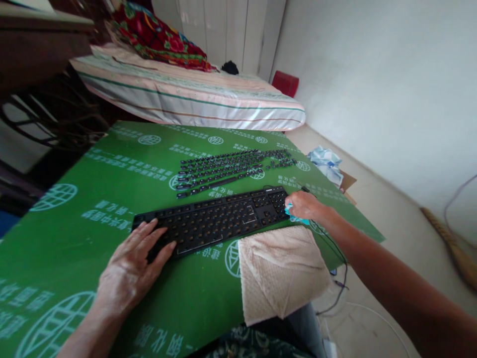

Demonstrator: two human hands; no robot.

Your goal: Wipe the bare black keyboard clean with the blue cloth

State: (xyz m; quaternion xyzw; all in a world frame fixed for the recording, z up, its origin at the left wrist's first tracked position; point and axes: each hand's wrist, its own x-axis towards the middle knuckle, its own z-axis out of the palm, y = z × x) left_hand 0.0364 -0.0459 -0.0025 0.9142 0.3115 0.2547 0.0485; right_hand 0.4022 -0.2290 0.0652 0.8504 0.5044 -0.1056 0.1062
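A black keyboard (219, 219) with its keycaps taken off lies on the green printed table (112, 174). My left hand (134, 263) lies flat and open on the keyboard's left end. My right hand (303, 205) is closed on a small light-blue thing (298, 219), perhaps a cloth or brush, at the keyboard's right end. The removed black keycaps (231, 166) are laid out in rows on the table behind the keyboard.
A beige towel (279, 271) hangs over the table's near edge. A bed (186, 94) with a red patterned blanket stands behind the table. Crumpled plastic (326, 161), a red box (285, 83) and a broom (450, 243) are on the floor at the right.
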